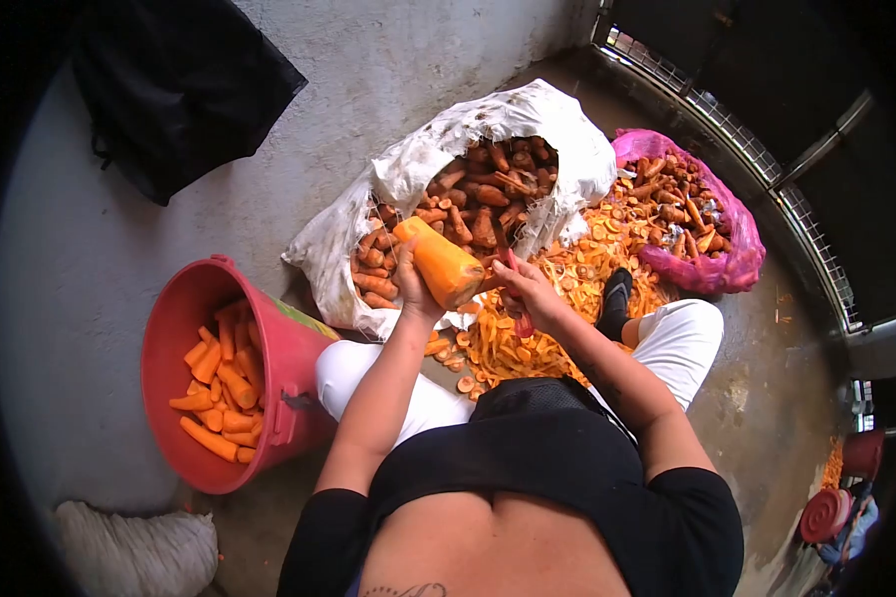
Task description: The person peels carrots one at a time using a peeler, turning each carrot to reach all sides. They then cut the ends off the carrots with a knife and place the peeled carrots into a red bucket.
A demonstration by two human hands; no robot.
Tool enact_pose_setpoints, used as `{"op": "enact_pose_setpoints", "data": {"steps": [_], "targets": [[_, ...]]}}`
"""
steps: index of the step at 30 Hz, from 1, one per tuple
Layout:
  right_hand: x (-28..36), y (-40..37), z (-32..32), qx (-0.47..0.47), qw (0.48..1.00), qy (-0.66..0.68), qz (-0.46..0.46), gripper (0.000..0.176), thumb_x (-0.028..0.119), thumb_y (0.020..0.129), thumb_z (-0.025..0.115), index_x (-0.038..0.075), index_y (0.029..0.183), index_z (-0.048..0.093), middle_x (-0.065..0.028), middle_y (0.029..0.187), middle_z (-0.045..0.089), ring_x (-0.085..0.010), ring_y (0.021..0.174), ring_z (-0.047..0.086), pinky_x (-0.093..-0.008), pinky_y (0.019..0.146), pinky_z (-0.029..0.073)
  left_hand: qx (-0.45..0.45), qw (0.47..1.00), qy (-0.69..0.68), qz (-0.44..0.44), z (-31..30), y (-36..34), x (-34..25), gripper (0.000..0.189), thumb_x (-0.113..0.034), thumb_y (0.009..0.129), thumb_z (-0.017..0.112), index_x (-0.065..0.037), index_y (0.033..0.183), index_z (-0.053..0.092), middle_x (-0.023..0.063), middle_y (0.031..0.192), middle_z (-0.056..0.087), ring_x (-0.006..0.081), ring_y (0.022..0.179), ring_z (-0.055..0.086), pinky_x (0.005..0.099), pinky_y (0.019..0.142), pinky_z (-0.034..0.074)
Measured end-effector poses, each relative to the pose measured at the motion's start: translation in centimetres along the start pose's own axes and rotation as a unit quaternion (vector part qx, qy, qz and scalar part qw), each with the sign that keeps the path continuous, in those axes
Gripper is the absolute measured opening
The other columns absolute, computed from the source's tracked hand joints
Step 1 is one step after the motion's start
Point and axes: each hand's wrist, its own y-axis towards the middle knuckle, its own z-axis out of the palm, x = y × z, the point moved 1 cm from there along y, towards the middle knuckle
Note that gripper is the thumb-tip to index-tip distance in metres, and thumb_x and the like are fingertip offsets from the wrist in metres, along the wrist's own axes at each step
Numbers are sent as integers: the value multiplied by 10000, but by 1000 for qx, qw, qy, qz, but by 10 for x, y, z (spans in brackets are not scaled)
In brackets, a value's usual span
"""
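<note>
1 thick carrot (440, 263): bright orange, brown-ended.

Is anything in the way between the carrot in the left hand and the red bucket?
Nothing visible blocks the carrot in the left hand from passing over to the bucket. Lower down, the white sack and left knee appear to flank the way.

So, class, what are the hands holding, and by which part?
The left hand holds a large orange carrot by its side; the right hand holds a red-handled tool by its handle.
</note>
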Motion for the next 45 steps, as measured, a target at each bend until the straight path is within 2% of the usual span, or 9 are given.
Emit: {"op": "enact_pose_setpoints", "data": {"steps": [8,12,13,16,18,22,27,35,45], "targets": [[-16,29,20,-83,988,116,66,469,442,825,710,172,1125,472,38,774,489,-35,429,289,-202,400,221,-59,985,59,150,-3,3,11,564,-538,859,584,-101,1205,495,63,1159,554,204,1094,539,379,983,411],[15,43,1,-19,996,56,-61,503,310,770,776,149,1120,453,22,788,493,-30,422,308,-191,380,235,169,982,28,82,9,-14,-13,920,-756,757,541,-70,1358,412,90,1383,445,265,1254,432,491,1058,326],[37,36,-6,13,997,15,-73,581,246,739,798,106,1181,449,-15,915,552,-49,562,482,-208,469,390,249,967,-40,29,27,-29,-24,1021,-809,723,490,-64,1408,348,99,1436,387,288,1304,379,531,1075,288],[97,17,0,113,962,-103,-228,789,206,720,810,25,1355,377,-99,1226,546,-191,1162,518,-321,989,435,316,943,-61,-79,40,-58,-48,1293,-927,612,395,-18,1496,139,172,1518,256,346,1380,296,604,1083,254],[105,19,-11,115,949,-180,-232,820,233,715,819,6,1363,371,-110,1267,526,-216,1178,516,-317,996,433,305,940,80,-131,33,-51,-52,1339,-938,577,407,-1,1492,129,202,1488,296,310,1345,368,528,1069,332],[90,35,-2,189,893,-351,-210,851,270,714,830,-14,1373,373,-141,1267,539,-235,1183,527,-327,995,436,265,898,337,-97,13,-24,-21,798,-430,754,737,14,1334,415,113,1186,590,184,1055,603,335,906,491],[53,43,-23,-168,834,-497,-174,571,469,912,580,-5,1221,503,-149,979,599,-222,931,594,-368,809,483,56,864,490,104,-7,8,-4,678,-187,656,839,-8,1214,497,86,1086,639,182,974,630,313,873,494],[19,8,9,-121,769,-586,-225,357,414,1001,383,68,984,468,-203,793,615,-398,767,607,-476,634,465,35,825,547,138,-23,11,6,598,-241,642,847,9,1104,560,104,1002,683,192,903,662,319,802,515],[23,9,5,-136,717,-648,-215,348,391,998,385,58,925,455,-180,726,640,-385,702,626,-474,587,480,33,848,515,116,-14,-3,8,540,-202,659,823,18,1089,580,100,997,678,173,891,660,306,792,518]]}}
